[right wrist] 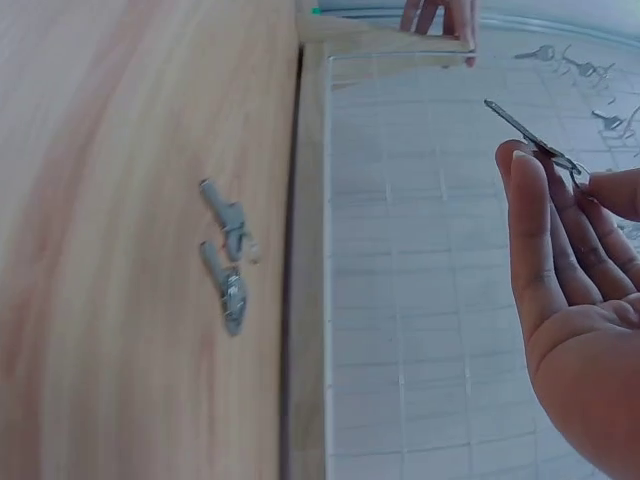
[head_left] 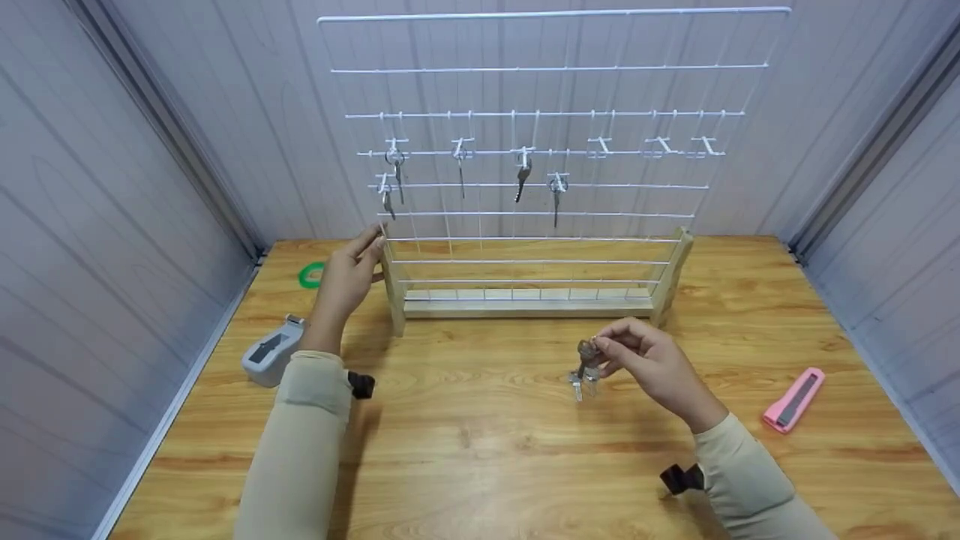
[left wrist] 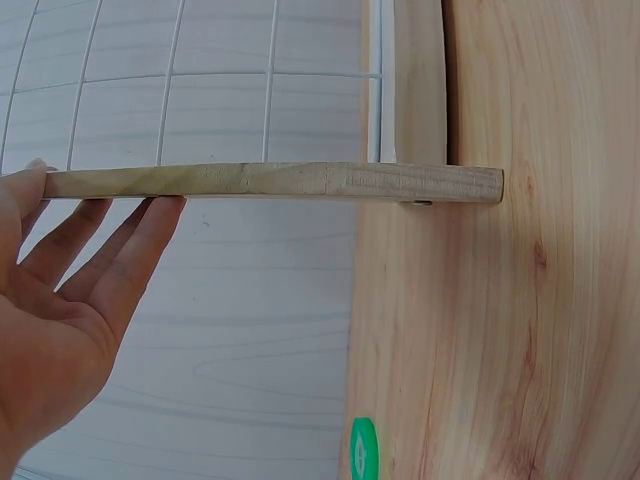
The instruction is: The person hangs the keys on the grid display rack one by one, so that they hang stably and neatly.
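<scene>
Left hand rests straight fingers on the rack's wooden post — right hand pinches a key; no writing legible.

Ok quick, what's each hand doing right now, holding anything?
Left hand: open, straight fingers resting on the rack's wooden post.
Right hand: pinching a key above the table.

A silver key hangs blade-down just right of centre in the head view, pinched at its head by the right hand. Two more keys lie flat on the table directly beneath it. The white wire rack stands upright at top centre on wooden posts, the left hand touching its left post.
</scene>
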`<action>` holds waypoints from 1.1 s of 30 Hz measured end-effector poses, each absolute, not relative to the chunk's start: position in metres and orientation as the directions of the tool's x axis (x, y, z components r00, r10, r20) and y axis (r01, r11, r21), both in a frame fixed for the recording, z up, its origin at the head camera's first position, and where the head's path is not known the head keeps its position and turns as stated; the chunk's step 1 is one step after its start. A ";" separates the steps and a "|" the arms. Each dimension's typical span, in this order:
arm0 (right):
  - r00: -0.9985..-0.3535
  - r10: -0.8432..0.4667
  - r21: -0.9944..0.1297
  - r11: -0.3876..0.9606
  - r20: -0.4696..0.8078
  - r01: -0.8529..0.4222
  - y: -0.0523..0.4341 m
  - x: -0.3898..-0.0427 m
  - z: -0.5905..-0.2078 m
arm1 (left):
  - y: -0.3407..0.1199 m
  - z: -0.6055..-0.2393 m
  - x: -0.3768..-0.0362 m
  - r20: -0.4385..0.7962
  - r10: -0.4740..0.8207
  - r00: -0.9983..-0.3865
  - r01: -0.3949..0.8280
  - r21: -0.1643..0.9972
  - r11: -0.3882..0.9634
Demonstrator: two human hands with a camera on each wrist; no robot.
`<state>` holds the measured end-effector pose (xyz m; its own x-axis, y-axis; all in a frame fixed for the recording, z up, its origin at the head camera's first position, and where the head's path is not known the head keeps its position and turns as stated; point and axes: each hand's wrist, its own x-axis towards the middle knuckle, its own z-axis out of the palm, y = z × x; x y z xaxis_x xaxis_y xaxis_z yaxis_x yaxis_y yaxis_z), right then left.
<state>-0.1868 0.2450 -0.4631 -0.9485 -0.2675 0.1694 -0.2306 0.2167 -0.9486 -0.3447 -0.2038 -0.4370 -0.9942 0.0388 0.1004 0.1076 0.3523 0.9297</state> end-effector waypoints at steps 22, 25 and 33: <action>-0.938 -0.147 -0.943 0.061 0.315 -0.327 0.211 -0.196 -0.404 | -0.204 -0.437 -0.346 0.099 0.031 -0.995 0.104 0.933 0.344; -0.938 -0.110 -0.941 0.055 0.328 -0.335 0.208 -0.202 -0.393 | -0.203 -0.437 -0.345 0.093 0.027 -0.995 0.097 0.932 0.349; -0.914 -0.052 -0.914 0.040 0.402 -0.404 0.208 -0.219 -0.362 | -0.203 -0.437 -0.345 0.107 0.031 -0.994 0.111 0.932 0.346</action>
<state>-0.2189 0.2078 -0.3623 -0.9143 -0.0517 0.4017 -0.4038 0.0396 -0.9140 -0.3452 -0.2033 -0.4374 -0.9938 0.0306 0.1065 0.1105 0.3462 0.9316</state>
